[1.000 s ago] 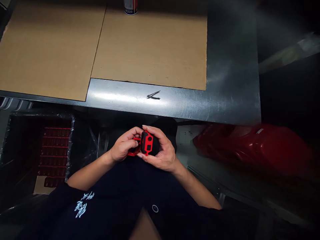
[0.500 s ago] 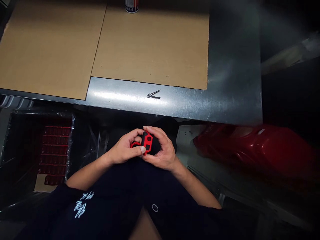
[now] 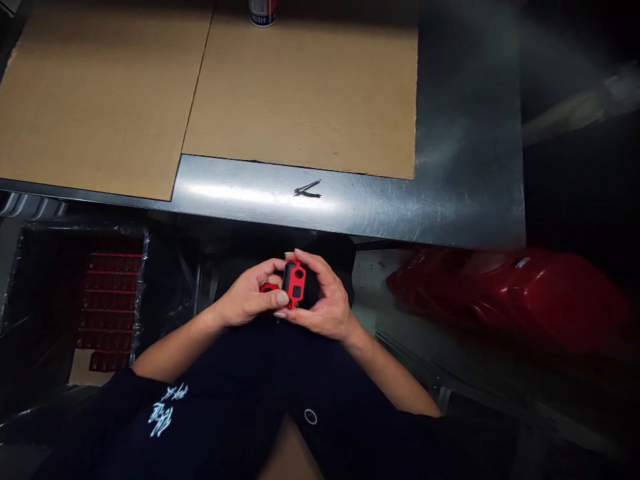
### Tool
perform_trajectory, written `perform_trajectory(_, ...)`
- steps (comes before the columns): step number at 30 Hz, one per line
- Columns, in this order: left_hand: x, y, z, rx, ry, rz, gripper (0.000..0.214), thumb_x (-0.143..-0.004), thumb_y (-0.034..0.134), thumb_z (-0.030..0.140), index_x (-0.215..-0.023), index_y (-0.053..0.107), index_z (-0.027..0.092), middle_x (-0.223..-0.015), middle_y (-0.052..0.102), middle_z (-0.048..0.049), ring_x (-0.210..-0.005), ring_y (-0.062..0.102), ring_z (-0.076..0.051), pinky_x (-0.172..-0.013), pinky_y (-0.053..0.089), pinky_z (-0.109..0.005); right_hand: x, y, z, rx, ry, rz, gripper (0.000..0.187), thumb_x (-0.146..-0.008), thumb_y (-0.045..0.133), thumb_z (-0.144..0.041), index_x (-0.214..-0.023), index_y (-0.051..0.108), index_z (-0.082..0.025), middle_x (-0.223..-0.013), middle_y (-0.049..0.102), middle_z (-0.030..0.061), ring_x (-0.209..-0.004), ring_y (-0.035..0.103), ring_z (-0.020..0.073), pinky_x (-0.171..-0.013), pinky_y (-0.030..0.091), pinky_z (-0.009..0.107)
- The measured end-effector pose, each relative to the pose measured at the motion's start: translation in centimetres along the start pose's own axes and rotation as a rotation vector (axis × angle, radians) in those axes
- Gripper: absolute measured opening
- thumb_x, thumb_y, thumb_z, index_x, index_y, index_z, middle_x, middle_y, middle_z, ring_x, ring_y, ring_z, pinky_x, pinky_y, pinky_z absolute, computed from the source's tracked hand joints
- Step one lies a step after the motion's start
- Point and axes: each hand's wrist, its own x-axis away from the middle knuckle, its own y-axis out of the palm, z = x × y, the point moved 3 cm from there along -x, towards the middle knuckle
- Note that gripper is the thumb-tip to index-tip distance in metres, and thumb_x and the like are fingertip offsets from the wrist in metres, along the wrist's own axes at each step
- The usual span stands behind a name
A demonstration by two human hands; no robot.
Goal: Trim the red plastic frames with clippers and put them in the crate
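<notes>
Between my two hands, close to my body and below the table edge, is a red and black plastic part (image 3: 297,280). Its red face has a round hole near the top and a small black square lower down. My left hand (image 3: 253,293) grips it from the left, the thumb pressed near its lower end. Another red bit, loop-like, shows between the left fingers; whether it belongs to the same part I cannot tell. My right hand (image 3: 327,297) curves around the right side, fingertips at the top and thumb at the bottom. A pair of small nippers (image 3: 307,189) lies spread on the metal tabletop ahead.
Cardboard sheets (image 3: 300,100) cover much of the metal table (image 3: 465,167). A spray can (image 3: 263,12) stands at the far edge of view. At left, a plastic-lined box (image 3: 147,267) holds rows of red parts (image 3: 110,300). A large red glossy object (image 3: 525,300) is at right.
The red and black part has turned slightly in my hands, showing more of its dark ribbed side. My fingers have shifted a little; the nippers and can stay put.
</notes>
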Motion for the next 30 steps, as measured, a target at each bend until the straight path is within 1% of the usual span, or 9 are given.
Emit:
perform_trajectory(4,-0.07,-0.04,-0.09,0.014,-0.003,-0.023,0.061,-0.078,0.082,0.056,-0.119,0.058,0.017,-0.071,0.068,0.0000,-0.053,0.059,-0.009,-0.054,0.047,-0.020,0.30,0.16,0.33,-0.007,0.076,-0.003,0.098,-0.074,0.090,-0.047,-0.155,0.039,-0.030,-0.138,0.065,0.0121,-0.124,0.067,0.0287,-0.108,0.057,0.049)
perform_trajectory(10,0.09,-0.18,-0.18,-0.016,-0.010,-0.001,0.060,-0.079,0.082,0.054,-0.119,0.058,0.016,-0.070,0.066,0.0008,-0.052,0.055,-0.007,-0.051,0.042,-0.017,0.21,0.16,0.34,-0.025,0.043,-0.002,0.093,-0.072,0.093,-0.044,-0.151,0.046,-0.031,-0.139,0.064,0.0108,-0.124,0.067,0.0285,-0.108,0.057,0.048)
perform_trajectory(14,0.17,-0.16,-0.07,-0.020,0.005,0.025,0.060,-0.079,0.083,0.052,-0.120,0.060,0.016,-0.071,0.066,0.0007,-0.057,0.060,-0.010,-0.056,0.047,-0.019,0.42,0.05,0.68,-0.058,0.101,-0.018,0.094,-0.072,0.090,-0.053,-0.151,0.046,-0.029,-0.141,0.063,0.0123,-0.126,0.065,0.0304,-0.109,0.055,0.050)
perform_trajectory(17,0.25,-0.24,-0.11,-0.022,0.002,0.031,0.062,-0.079,0.083,0.049,-0.126,0.059,0.018,-0.073,0.067,0.0014,-0.055,0.061,-0.010,-0.055,0.049,-0.020,0.59,-0.17,0.85,-0.100,0.131,-0.019,0.090,-0.073,0.087,-0.058,-0.149,0.048,-0.028,-0.141,0.062,0.0131,-0.126,0.065,0.0312,-0.110,0.054,0.051)
perform_trajectory(20,0.38,-0.45,-0.29,-0.060,0.011,0.050,0.063,-0.079,0.083,0.048,-0.130,0.059,0.019,-0.074,0.065,0.0029,-0.054,0.059,-0.009,-0.056,0.049,-0.021,0.61,-0.44,0.90,-0.132,0.148,0.002,0.075,-0.077,0.083,-0.058,-0.141,0.056,-0.027,-0.137,0.063,0.0127,-0.124,0.066,0.0307,-0.106,0.056,0.050)
perform_trajectory(23,0.52,-0.60,-0.37,-0.180,0.057,0.074,0.059,-0.081,0.082,0.044,-0.129,0.061,0.019,-0.072,0.063,0.0032,-0.060,0.059,-0.009,-0.060,0.047,-0.021,0.48,-0.61,0.89,-0.157,0.172,0.060,0.054,-0.081,0.079,-0.056,-0.123,0.065,-0.026,-0.125,0.067,0.0109,-0.118,0.067,0.0289,-0.100,0.060,0.046)
perform_trajectory(27,0.68,-0.53,-0.26,-0.402,0.088,0.061,0.058,-0.083,0.081,0.040,-0.133,0.061,0.020,-0.076,0.066,0.0014,-0.065,0.058,-0.010,-0.066,0.045,-0.022,0.07,-0.59,0.76,-0.179,0.228,0.150,0.033,-0.083,0.081,-0.048,-0.103,0.067,-0.025,-0.107,0.071,0.0063,-0.103,0.070,0.0241,-0.092,0.061,0.041)
perform_trajectory(29,0.76,-0.52,-0.19,-0.470,0.087,0.057,0.058,-0.084,0.079,0.039,-0.136,0.059,0.020,-0.078,0.068,0.0003,-0.065,0.058,-0.010,-0.066,0.046,-0.023,-0.15,-0.54,0.74,-0.211,0.279,0.181,0.024,-0.088,0.077,-0.046,-0.095,0.068,-0.025,-0.098,0.073,0.0040,-0.094,0.072,0.0217,-0.087,0.061,0.039)
perform_trajectory(30,0.81,-0.54,-0.16,-0.488,0.089,0.059,0.059,-0.085,0.079,0.039,-0.137,0.059,0.020,-0.080,0.070,-0.0004,-0.066,0.060,-0.011,-0.066,0.046,-0.023,-0.23,-0.53,0.76,-0.224,0.302,0.191,0.022,-0.090,0.074,-0.046,-0.092,0.069,-0.025,-0.094,0.074,0.0034,-0.090,0.072,0.0211,-0.084,0.061,0.038)
